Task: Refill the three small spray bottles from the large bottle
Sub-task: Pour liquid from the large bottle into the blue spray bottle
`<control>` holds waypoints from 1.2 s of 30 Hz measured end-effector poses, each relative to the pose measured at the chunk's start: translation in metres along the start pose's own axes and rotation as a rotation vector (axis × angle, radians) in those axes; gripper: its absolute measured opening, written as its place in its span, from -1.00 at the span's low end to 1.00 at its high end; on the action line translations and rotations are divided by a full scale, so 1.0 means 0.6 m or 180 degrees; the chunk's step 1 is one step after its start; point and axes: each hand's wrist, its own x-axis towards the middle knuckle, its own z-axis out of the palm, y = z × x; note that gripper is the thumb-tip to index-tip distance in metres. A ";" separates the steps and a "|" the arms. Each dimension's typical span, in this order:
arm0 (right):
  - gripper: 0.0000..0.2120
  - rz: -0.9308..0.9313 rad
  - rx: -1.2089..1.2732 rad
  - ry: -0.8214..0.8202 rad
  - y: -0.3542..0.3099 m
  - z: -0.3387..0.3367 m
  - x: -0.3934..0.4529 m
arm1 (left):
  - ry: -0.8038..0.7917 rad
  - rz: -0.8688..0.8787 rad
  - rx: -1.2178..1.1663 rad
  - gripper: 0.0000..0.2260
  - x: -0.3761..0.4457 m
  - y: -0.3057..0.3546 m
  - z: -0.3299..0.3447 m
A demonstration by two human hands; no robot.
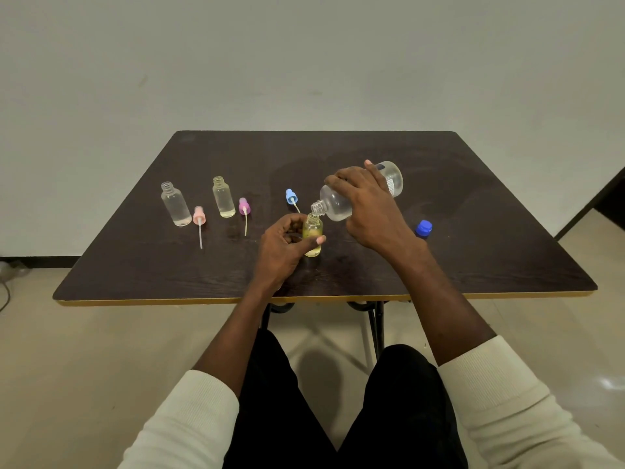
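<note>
- Dark wood-grain folding table [439,265], yellowish front edge, everything sits on it.
- Large clear bottle [338,206]: tipped nearly flat, label end up-right, open threaded neck pointing down-left, right at the mouth of the small bottle below. Body looks mostly clear.
- Right hand [367,211]: wrapped over the large bottle from above, fingers curled round its body.
- Left hand [287,245]: thumb and fingers curled round the yellowish spray bottle [313,236], which stands upright near the table's middle, uncapped, yellow-tinted liquid inside.
- Clear spray bottle [176,204], far left, upright, uncapped, little liquid at the bottom.
- Pale yellowish spray bottle [223,197], right of it, upright, uncapped, liquid low.
- Pink sprayer head [199,216] with dip tube, lying just beside the clear one.
- Purple sprayer head [244,207] with tube, beside the pale bottle.
- Light-blue sprayer head [291,197] with tube, behind the left hand.
- Blue screw cap [423,229], right of the right wrist.
</note>
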 end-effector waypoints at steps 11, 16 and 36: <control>-0.34 -0.0015 -0.0021 0.0004 0.001 0.001 -0.001 | 0.0055 0.0005 0.0015 -0.68 0.000 -0.003 0.001; -0.33 -0.0016 -0.0025 0.0007 0.000 0.001 -0.003 | 0.0027 -0.0005 -0.0012 -0.66 -0.003 -0.004 0.001; -0.36 -0.0023 -0.0036 0.0065 -0.003 0.001 0.000 | 0.0004 0.0003 0.0018 -0.68 0.003 -0.013 -0.002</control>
